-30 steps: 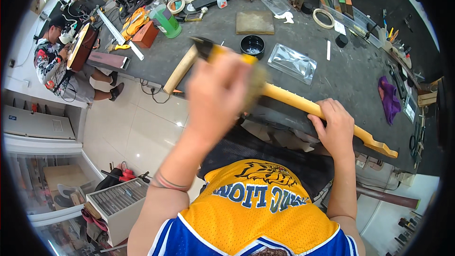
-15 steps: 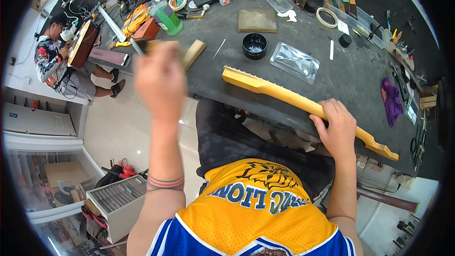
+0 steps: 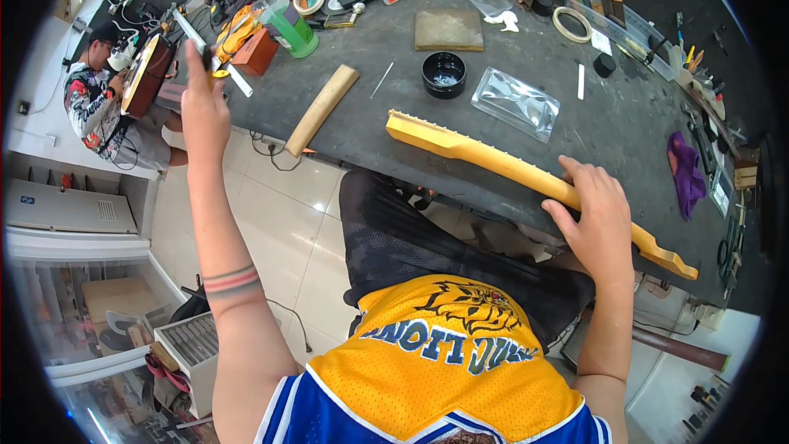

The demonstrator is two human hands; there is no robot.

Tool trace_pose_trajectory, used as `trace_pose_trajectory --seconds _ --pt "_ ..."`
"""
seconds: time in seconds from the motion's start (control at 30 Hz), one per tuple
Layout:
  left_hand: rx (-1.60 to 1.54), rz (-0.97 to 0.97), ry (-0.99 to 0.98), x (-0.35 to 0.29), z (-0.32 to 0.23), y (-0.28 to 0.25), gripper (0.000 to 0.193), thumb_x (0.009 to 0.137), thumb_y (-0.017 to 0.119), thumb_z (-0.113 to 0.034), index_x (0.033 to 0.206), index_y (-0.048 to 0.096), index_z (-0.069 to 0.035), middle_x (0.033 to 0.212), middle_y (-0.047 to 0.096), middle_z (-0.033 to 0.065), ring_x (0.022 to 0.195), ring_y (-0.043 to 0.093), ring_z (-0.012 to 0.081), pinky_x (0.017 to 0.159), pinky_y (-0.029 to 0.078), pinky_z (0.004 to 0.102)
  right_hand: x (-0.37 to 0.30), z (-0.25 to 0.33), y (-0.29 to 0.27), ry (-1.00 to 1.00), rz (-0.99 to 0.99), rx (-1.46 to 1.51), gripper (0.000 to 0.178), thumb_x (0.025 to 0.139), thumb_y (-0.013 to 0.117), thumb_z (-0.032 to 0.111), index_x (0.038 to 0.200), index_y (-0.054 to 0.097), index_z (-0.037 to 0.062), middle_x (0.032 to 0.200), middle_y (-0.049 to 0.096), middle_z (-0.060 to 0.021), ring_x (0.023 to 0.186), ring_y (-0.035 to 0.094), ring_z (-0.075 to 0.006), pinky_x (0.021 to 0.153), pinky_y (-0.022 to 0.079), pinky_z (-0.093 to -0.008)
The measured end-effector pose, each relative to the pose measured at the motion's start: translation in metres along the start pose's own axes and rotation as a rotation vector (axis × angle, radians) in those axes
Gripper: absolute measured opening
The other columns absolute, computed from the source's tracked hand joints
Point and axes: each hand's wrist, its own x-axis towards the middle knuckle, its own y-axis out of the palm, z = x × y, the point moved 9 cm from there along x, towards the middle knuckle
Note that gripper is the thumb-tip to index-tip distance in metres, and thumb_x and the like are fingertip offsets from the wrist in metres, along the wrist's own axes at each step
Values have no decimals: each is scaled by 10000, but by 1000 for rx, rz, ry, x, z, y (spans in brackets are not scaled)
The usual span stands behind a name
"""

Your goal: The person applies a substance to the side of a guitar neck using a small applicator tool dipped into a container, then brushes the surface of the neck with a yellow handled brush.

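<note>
A yellow-wood guitar neck (image 3: 485,160) lies slantwise along the bench's near edge, its fret ends showing along the far side. My right hand (image 3: 596,214) holds it toward its right end, thumb on the near side and fingers over the far side. At the far left, off the bench edge, my left hand (image 3: 205,115) is raised. Its index finger points up and the other fingers are curled; a small dark thing shows by the fingertips, too hidden to name. A curved wooden bar (image 3: 323,111) lies between the hands, over the near edge.
A black bowl (image 3: 444,76) and a clear plastic blister pack (image 3: 515,104) lie beyond the neck. Behind stand a green bottle (image 3: 289,30) and a tan slab (image 3: 449,30). A purple cloth (image 3: 685,174) lies right. A co-worker (image 3: 103,107) sits at far left with a guitar body.
My left hand has swung left, away from the wooden bar, which now shows whole. My right hand stays on the guitar neck, its fingers slightly more lifted.
</note>
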Motion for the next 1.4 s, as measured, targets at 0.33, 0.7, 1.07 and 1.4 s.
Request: trace_pose_trajectory --seconds 0.33,0.7,1.07,1.4 --pt "309 -49 271 -12 23 60 460 893 625 110 1265 751 -129 1107 732 31 1173 685 295 1129 421 481 5 -5 5 49 33 -29 635 892 939 280 1436 712 42 1176 749 -144 1104 703 -379 995 541 -496" --pt "203 66 105 -19 72 118 475 825 555 132 1188 753 -102 1185 689 96 1248 610 363 1201 387 510 13 -6 20 30 65 -65 637 801 970 279 1326 725 14 1191 737 -184 1074 715 -429 903 578 -513" --pt "85 178 88 -20 62 125 454 831 502 152 1143 773 -36 1217 722 137 1200 620 372 1134 483 464 16 -12 23 58 209 -113 751 850 931 469 1404 712 12 1243 745 -202 1131 725 -448 971 576 -546" --pt "67 68 115 -26 57 112 510 815 494 167 1201 755 -39 1272 729 135 1275 628 377 1166 481 485 13 -15 21 86 224 -93 825 893 878 610 1437 703 15 1255 754 -205 1144 720 -454 1007 561 -554"
